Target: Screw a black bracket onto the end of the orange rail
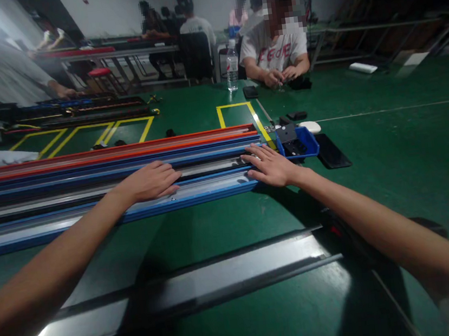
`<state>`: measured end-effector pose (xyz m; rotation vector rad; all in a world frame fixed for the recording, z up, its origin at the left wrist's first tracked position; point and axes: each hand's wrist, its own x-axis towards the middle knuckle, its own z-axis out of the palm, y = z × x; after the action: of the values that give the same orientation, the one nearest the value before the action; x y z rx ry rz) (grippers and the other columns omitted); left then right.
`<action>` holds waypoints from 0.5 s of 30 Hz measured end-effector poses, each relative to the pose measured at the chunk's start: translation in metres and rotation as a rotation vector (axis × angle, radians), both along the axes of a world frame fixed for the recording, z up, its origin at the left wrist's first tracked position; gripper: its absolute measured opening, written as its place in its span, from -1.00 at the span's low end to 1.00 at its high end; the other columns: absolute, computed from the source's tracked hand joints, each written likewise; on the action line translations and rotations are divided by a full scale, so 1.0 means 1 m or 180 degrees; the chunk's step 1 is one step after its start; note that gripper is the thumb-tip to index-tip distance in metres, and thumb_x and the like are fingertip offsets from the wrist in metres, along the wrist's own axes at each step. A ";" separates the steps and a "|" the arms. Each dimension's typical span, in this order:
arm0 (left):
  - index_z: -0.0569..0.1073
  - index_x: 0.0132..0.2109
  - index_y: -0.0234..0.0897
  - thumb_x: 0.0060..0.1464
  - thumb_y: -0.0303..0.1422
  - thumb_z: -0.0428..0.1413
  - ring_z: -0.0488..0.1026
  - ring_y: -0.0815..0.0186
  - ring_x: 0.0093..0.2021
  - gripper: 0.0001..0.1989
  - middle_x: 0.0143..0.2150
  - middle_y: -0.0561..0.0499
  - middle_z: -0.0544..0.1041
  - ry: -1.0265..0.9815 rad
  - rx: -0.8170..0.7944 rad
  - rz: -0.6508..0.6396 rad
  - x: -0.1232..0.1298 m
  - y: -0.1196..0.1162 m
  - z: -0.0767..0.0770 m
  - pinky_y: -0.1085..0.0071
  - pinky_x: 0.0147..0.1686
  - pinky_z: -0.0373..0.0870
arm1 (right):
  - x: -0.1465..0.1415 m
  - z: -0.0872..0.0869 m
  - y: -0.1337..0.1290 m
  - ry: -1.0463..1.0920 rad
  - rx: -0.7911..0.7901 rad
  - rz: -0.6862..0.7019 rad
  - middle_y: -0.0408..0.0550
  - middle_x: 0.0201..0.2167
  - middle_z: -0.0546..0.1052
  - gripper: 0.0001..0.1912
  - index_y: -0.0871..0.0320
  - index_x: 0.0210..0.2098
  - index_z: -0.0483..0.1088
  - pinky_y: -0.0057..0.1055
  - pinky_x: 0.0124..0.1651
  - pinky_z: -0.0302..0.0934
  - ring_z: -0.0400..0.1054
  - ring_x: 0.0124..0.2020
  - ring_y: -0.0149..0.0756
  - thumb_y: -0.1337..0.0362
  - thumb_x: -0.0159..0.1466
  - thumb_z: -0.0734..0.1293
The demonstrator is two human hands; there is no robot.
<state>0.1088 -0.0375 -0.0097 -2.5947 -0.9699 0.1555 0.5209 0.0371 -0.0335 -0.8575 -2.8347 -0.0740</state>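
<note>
Several long metal rails lie side by side across the green table (199, 225), running out past the left edge of view. My left hand (148, 183) rests flat over the nearer rails, fingers stretched out to the right. At the rails' right end, my right hand (269, 165) lies on top with its fingers spread. Closest to me in the row is a blue rail (211, 192) with a silver channel; an orange rail (124, 152) is the farthest. A separate silver rail with dark edges (229, 276) lies nearer my body, partly in shadow.
A blue bin (309, 144) with black parts stands right of the rails, beside a dark phone-like slab (332, 150). Farther off are a water bottle (232, 68) and a person in a white shirt (275, 47). A black-and-red tool (334, 228) lies under my right forearm.
</note>
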 end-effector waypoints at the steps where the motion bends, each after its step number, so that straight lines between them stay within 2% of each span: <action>1: 0.48 0.09 -0.31 0.39 -0.10 -0.14 0.48 0.09 -0.06 -0.54 -0.11 -0.20 0.59 -0.0052 0.0037 0.0093 0.008 -0.004 0.009 0.22 -0.06 0.27 | 0.000 0.000 0.001 0.0030 -0.0008 0.0009 0.05 0.47 0.05 -0.31 0.17 0.40 0.10 0.05 0.46 -0.20 -0.17 0.48 0.04 -0.12 0.47 0.01; 3: 0.42 0.15 -0.37 0.39 -0.06 -0.16 0.47 0.04 -0.02 -0.47 0.01 -0.26 0.55 -0.0193 0.0158 0.0337 0.036 -0.020 0.028 0.19 -0.08 0.27 | 0.001 0.000 0.001 0.0085 0.0023 -0.0009 0.12 0.45 0.09 -0.27 0.22 0.39 0.12 0.07 0.45 -0.16 -0.13 0.47 0.07 -0.15 0.46 0.00; 4: 0.41 0.15 -0.39 0.39 -0.04 -0.18 0.48 0.04 -0.02 -0.45 0.01 -0.26 0.56 -0.0282 0.0172 0.0452 0.055 -0.031 0.036 0.18 -0.09 0.27 | 0.001 -0.001 0.001 0.0117 0.0051 -0.0031 0.17 0.44 0.11 -0.26 0.25 0.39 0.13 0.07 0.44 -0.14 -0.11 0.46 0.09 -0.15 0.45 0.00; 7: 0.48 0.06 -0.31 0.38 0.02 -0.23 0.49 0.06 -0.04 -0.41 -0.02 -0.22 0.57 -0.0545 -0.0032 0.0555 0.121 -0.080 0.047 0.15 -0.09 0.26 | 0.002 -0.001 0.000 0.0210 0.0120 -0.0086 0.25 0.39 0.18 -0.25 0.32 0.37 0.16 0.05 0.43 -0.10 -0.04 0.43 0.12 -0.14 0.45 0.00; 9: 0.46 0.15 -0.24 0.32 0.13 -0.22 0.49 0.08 -0.02 -0.34 0.01 -0.22 0.58 -0.0602 -0.0372 0.0431 0.163 -0.117 0.044 0.13 -0.04 0.25 | 0.002 0.000 -0.002 0.0259 0.0155 -0.0082 0.27 0.36 0.21 -0.27 0.33 0.35 0.18 0.05 0.42 -0.08 0.00 0.41 0.12 -0.12 0.46 0.01; 11: 0.38 0.26 -0.31 0.24 0.25 -0.27 0.47 0.02 0.02 -0.16 0.05 -0.28 0.56 -0.0582 -0.0505 0.0324 0.195 -0.151 0.037 0.07 0.02 0.24 | 0.002 0.001 -0.003 0.0306 0.0168 -0.0060 0.27 0.33 0.24 -0.29 0.32 0.34 0.21 0.05 0.41 -0.06 0.04 0.39 0.12 -0.10 0.46 0.02; 13: 0.30 0.32 -0.42 0.21 0.28 -0.30 0.41 -0.04 0.13 -0.07 0.17 -0.30 0.50 -0.0611 -0.0646 0.0488 0.218 -0.175 0.028 0.00 0.13 0.20 | 0.003 0.002 -0.003 0.0374 0.0150 -0.0039 0.28 0.29 0.28 -0.30 0.31 0.32 0.23 0.05 0.39 -0.05 0.10 0.35 0.12 -0.10 0.47 0.02; 15: 0.35 0.28 -0.45 0.28 0.21 -0.31 0.43 -0.06 0.10 -0.13 0.15 -0.30 0.51 -0.0755 -0.0720 0.1096 0.231 -0.190 0.021 -0.01 0.08 0.27 | 0.004 0.003 -0.002 0.0464 0.0091 -0.0030 0.27 0.25 0.31 -0.32 0.29 0.31 0.24 0.04 0.36 0.00 0.18 0.29 0.11 -0.09 0.47 0.02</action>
<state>0.3400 -0.2277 0.0111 -2.6661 -1.5658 0.0467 0.5253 0.0350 -0.0304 -0.8343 -2.6880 -0.0509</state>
